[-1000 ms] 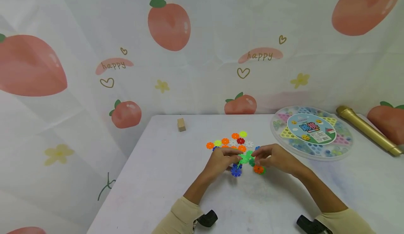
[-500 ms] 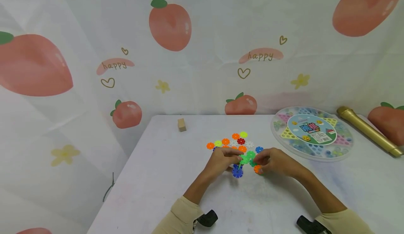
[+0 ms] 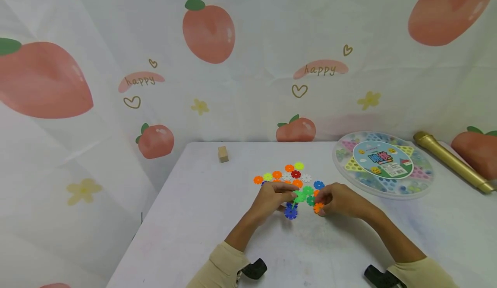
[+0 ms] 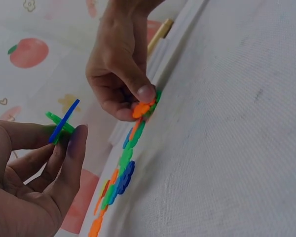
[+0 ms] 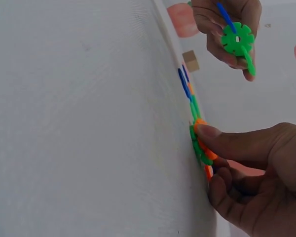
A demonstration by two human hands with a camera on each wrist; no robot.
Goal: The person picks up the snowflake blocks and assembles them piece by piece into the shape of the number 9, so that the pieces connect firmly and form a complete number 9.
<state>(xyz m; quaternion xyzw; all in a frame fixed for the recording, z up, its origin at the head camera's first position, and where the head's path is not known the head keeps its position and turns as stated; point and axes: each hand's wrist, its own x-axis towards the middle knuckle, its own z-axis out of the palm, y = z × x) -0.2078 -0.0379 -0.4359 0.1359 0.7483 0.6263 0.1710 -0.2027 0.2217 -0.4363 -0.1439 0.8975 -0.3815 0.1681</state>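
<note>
Round clear case, right of frame: multicoloured pieces inside. Left hand, near centre: grip pinching joined green-and-blue discs above worktop. Right hand: grip pinching orange disc, right of centre.

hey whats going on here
A person is handling small notched plastic discs at a white table. The left hand holds a few joined green and blue discs, raised off the table. The right hand pinches an orange disc down by the tabletop, with a green disc right against it. More discs lie spread out beyond the hands.
</note>
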